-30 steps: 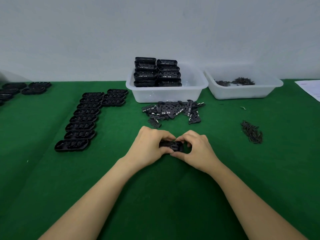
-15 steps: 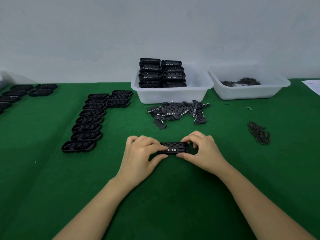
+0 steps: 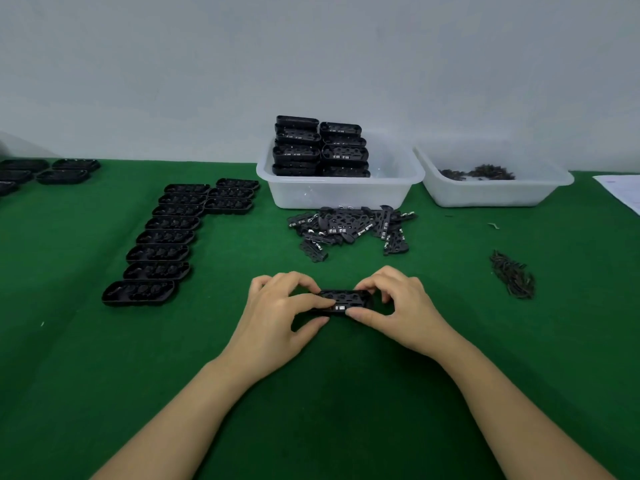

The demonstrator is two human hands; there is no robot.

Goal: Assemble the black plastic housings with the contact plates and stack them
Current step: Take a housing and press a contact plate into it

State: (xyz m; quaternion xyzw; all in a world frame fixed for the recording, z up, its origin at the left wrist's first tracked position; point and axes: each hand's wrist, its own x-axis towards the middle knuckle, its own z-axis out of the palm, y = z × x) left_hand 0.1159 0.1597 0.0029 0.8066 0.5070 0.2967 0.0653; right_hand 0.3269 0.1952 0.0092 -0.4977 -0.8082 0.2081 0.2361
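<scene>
1. Head view, hands: left hand (image 3: 277, 313) and right hand (image 3: 398, 306) each pinch one end of a single housing (image 3: 343, 301) lying low over the green table (image 3: 311, 393), near centre. Fingers curl over its top, thumbs sit on its near edge. A contact plate looks seated in it; pale metal tabs show on the near side.
2. Done so far: two stacks of assembled units (image 3: 320, 147) stand in the left clear bin (image 3: 339, 192), far centre, several layers high, the left stack a little taller.
3. Left to do: a row of empty housings (image 3: 162, 237) runs along the left of the table, with a short second column of three at its far end. More black housings (image 3: 48, 171) lie at the far left edge. A loose heap of contact plates (image 3: 349, 226) sits just in front of the left bin.
4. Judgement: well under way but not near the end. The current unit seems to be at the press-fit step and has not yet been stacked.
5. Other stock: the right clear bin (image 3: 495, 188) holds small dark parts; a pile of similar small parts (image 3: 512, 275) lies on the right of the table, with one stray piece further back.
6. Writing: a sheet of paper (image 3: 623, 192) at the far right edge carries faint print, too small to read. No brand or label is legible anywhere.
</scene>
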